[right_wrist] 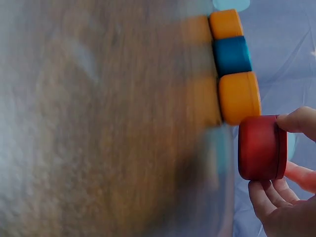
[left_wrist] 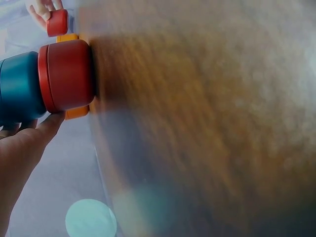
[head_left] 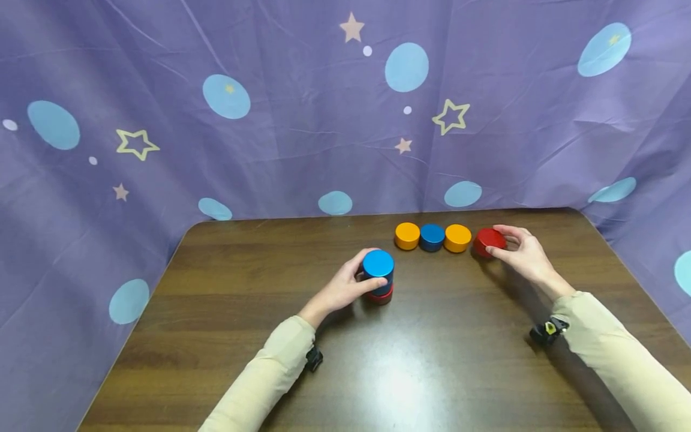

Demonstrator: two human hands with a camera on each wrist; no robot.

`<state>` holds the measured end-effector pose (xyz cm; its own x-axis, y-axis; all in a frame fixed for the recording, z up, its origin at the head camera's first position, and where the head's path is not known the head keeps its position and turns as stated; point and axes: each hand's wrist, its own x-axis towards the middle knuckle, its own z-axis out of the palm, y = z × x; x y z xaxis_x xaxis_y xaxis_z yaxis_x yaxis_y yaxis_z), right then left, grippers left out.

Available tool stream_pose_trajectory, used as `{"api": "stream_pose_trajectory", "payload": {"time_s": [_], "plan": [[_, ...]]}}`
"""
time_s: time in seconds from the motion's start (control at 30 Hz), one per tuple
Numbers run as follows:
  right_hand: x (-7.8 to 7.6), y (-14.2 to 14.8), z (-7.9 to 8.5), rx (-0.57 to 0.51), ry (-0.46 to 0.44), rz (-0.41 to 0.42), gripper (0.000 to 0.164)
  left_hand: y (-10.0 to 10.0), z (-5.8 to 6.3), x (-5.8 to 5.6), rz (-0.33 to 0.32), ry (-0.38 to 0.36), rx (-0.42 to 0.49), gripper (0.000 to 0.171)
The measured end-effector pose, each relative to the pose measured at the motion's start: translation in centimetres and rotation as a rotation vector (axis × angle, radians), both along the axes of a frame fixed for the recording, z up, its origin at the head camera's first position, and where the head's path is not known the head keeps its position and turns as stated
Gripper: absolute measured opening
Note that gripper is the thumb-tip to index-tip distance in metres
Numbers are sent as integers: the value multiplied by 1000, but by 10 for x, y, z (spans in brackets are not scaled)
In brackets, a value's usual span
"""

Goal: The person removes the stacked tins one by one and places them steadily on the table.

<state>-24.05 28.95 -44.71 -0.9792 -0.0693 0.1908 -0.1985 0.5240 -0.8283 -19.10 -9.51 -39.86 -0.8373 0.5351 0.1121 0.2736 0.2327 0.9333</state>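
In the head view, my left hand [head_left: 344, 290] grips a blue round tin [head_left: 378, 264], thumb across its near side and fingers behind it. That tin stands on a red round tin [head_left: 382, 297], lined up with it; the left wrist view shows the lower red tin [left_wrist: 71, 74] upright at the tabletop. My right hand [head_left: 526, 258] holds another red tin [head_left: 489, 243] between thumb and fingers. From the right wrist, this red tin [right_wrist: 261, 148] appears raised slightly off the table, beside the orange tin [right_wrist: 240, 98] at the row's right end.
A row along the table's back holds an orange tin [head_left: 407, 236], a blue tin [head_left: 432, 237] and a second orange tin [head_left: 457, 239]. The brown wooden table [head_left: 216, 336] ends at a purple patterned curtain [head_left: 302, 120] behind the row.
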Motion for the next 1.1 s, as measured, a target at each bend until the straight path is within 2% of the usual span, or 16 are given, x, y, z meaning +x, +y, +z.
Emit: {"api": "stream_pose_trajectory", "payload": {"time_s": [0.37, 0.8, 1.1], "plan": [[-16, 0, -7, 77, -39, -14, 58, 2, -2, -1, -10, 0, 26, 51], [-20, -4, -6, 42, -50, 13, 57, 1, 0, -1, -13, -10, 12, 52], [-16, -3, -3, -12, -45, 54, 64, 0, 0, -1, -16, -37, 0, 54]]}}
